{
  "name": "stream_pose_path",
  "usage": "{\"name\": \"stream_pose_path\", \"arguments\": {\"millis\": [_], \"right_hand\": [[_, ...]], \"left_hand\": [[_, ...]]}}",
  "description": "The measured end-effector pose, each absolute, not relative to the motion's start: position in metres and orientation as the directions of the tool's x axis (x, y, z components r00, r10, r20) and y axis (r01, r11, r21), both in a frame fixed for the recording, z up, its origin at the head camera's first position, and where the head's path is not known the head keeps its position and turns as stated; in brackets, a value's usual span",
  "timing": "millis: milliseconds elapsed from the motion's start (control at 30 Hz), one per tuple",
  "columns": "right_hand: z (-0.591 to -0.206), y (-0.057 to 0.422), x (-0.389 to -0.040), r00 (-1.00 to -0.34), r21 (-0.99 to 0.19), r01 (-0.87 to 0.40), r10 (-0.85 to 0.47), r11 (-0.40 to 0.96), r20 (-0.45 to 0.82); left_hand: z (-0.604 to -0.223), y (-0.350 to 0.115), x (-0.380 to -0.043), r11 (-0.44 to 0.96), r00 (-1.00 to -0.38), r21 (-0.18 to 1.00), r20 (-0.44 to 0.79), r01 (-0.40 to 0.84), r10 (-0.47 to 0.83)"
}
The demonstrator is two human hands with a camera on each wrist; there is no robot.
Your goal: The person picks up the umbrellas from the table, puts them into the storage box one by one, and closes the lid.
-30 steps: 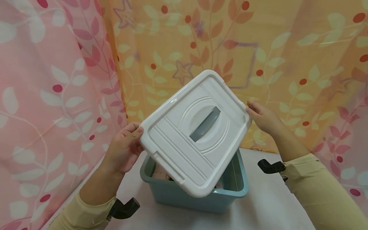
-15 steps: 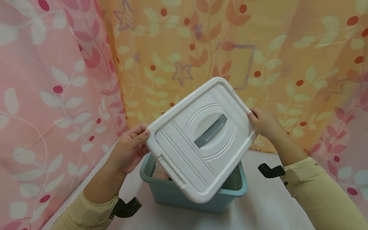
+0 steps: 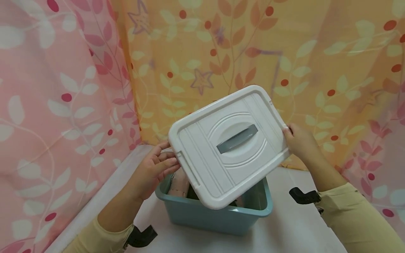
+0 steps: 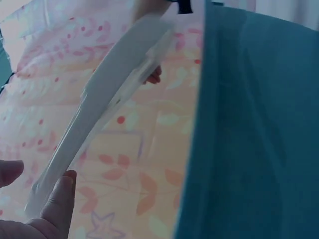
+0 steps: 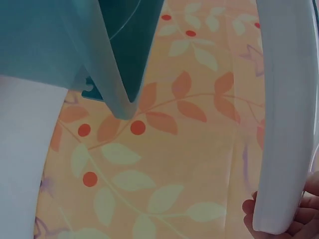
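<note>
A white lid [image 3: 235, 151] with a grey handle [image 3: 237, 138] is held tilted above a blue-green plastic bin [image 3: 215, 214]. My right hand [image 3: 302, 142] grips the lid's right edge, its fingers [image 5: 299, 214] wrapped around the rim in the right wrist view. At the opposite edge, my left hand [image 3: 155, 168] has its fingers spread, with fingertips at the lid's rim. The left wrist view has a finger [image 4: 62, 201] against the lid [image 4: 99, 99] and the thumb [image 4: 10, 172] apart from it. Inside the bin, a pinkish item [image 3: 179, 184] and something dark show, partly hidden by the lid.
The bin stands on a white tabletop [image 3: 294, 218]. Behind it hangs an orange leaf-patterned curtain [image 3: 196, 42], and a pink one [image 3: 63, 140] lines the left side. Black wrist mounts [image 3: 140, 236] stick out from both sleeves.
The lid has shifted right and turned clockwise to lie more level across the view. My left hand has loosened from its corner pinch and spread its fingers, while the right hand keeps its grip.
</note>
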State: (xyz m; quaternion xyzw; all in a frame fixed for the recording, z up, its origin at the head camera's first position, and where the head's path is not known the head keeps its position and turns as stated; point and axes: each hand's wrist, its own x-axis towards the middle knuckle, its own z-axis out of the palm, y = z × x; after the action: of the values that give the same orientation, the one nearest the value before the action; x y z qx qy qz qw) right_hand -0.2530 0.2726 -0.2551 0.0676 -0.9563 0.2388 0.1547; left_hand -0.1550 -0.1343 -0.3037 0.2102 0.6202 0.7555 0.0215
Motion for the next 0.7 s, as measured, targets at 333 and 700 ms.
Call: {"name": "stream_pose_path", "arguments": {"millis": [333,700], "right_hand": [[-0.266,0.272,-0.245,-0.957,-0.491,-0.164,-0.016,0.856,0.291],[-0.276,0.278,-0.225,-0.985,-0.663,-0.161,-0.080,0.731,0.151]], "left_hand": [[-0.323,-0.116,-0.142,-0.042,-0.917,0.975,0.218,0.216,0.334],[-0.318,-0.141,-0.155,0.050,-0.953,0.975,0.201,0.217,0.228]]}}
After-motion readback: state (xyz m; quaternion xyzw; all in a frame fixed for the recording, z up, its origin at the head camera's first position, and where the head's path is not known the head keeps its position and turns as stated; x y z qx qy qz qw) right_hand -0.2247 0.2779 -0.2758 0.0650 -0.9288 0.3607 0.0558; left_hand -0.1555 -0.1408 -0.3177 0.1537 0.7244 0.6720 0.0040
